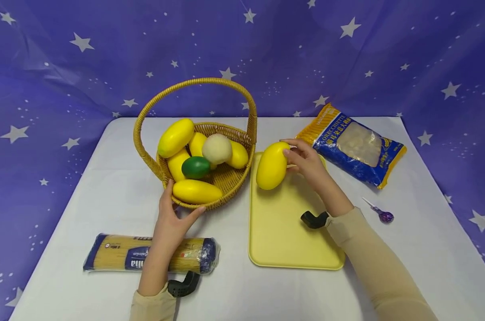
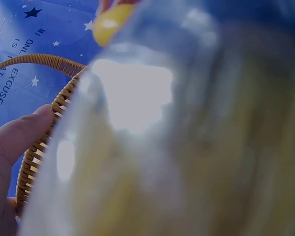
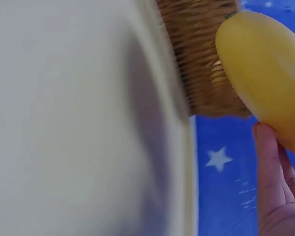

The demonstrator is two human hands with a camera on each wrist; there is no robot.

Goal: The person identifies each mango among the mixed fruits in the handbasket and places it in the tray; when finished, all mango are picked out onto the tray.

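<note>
My right hand [image 1: 306, 162] pinches a smooth yellow mango [image 1: 270, 167] by its upper right side, above the pale yellow tray [image 1: 274, 240]. In the right wrist view the fingertips press the lower end of the mango [image 3: 265, 69]. A wicker basket [image 1: 238, 189] with a tall handle stands left of the tray. My left hand [image 1: 173, 223] holds its near left side, thumb along the front rim, fingers by the left wall. Inside the basket lie several yellow mangoes [image 1: 197, 191], a dark green oval fruit [image 1: 196, 167] and a cream-coloured ball [image 1: 217, 149].
A packet of spaghetti [image 1: 118, 254] lies under the left forearm and blocks most of the left wrist view. Behind the tray on the right is a blue and orange bag of orecchiette [image 1: 359, 147]. A purple lollipop [image 1: 384, 216] lies right of the tray.
</note>
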